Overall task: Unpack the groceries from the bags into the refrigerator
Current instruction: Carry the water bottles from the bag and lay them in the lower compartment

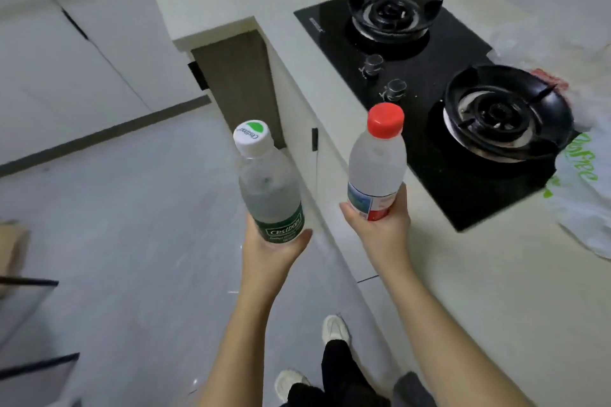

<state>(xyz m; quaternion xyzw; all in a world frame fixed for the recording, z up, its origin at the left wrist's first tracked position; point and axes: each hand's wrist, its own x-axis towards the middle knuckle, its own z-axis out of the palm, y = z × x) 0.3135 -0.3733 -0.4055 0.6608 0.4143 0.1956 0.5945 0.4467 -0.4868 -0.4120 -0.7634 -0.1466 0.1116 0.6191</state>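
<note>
My left hand (pixel 271 249) grips the bottom of a clear water bottle (pixel 267 182) with a green label and a white cap marked green. My right hand (pixel 380 228) grips the bottom of a second clear bottle (pixel 377 158) with a red cap and a red and blue label. Both bottles stand nearly upright in front of me, over the floor beside the counter's edge. A white plastic grocery bag (pixel 582 195) with green print lies on the counter at the right, past the stove. No refrigerator is recognisable in this view.
A black two-burner gas stove (pixel 429 102) is set into the pale counter (pixel 463 291) on my right. White cabinet doors (pixel 66 69) stand at the left across a grey tiled floor (pixel 132 225). A cardboard box (pixel 10 251) sits at the left edge.
</note>
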